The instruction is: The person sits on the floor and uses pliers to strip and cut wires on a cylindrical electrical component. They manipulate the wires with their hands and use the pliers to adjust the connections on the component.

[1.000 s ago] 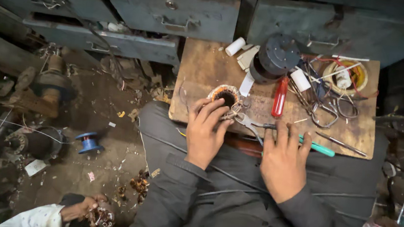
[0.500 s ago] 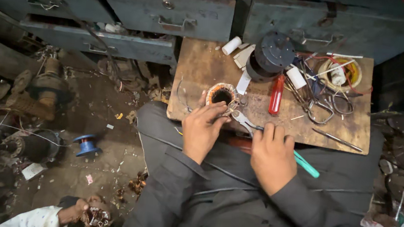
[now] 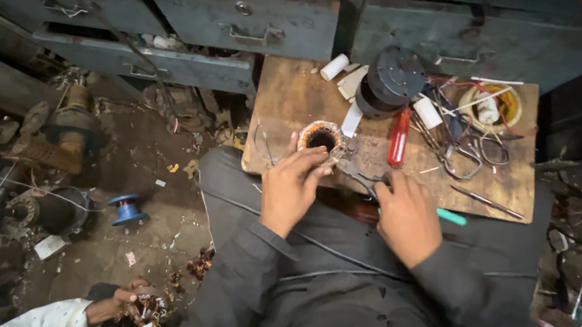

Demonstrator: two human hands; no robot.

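- Left hand (image 3: pixel 291 185) now laid over the near side of the copper-wound coil (image 3: pixel 321 136), fingers curled onto its rim; a second ago set a little lower, more beside the coil than on it.
- Right hand (image 3: pixel 407 217) closed around pliers (image 3: pixel 357 173) with a teal handle, tip pushed in toward the coil; a second ago flat and further out toward the near edge.
- Coil itself unmoved: near the front edge of the wooden tabletop (image 3: pixel 290 99), left of the middle.
- Judged from that: steadying grip settled, tool brought to the winding, so work on the coil's wire under way rather than being set up.
- Untouched further back: black round motor housing (image 3: pixel 391 81), red-handled screwdriver (image 3: pixel 399 135), scissors (image 3: pixel 477 149), yellow tape roll (image 3: pixel 488 108) at the far right corner.
- On the floor, left: blue wire spool (image 3: pixel 126 208); another person's hand (image 3: pixel 114 303) at the bottom edge holding a second coil.
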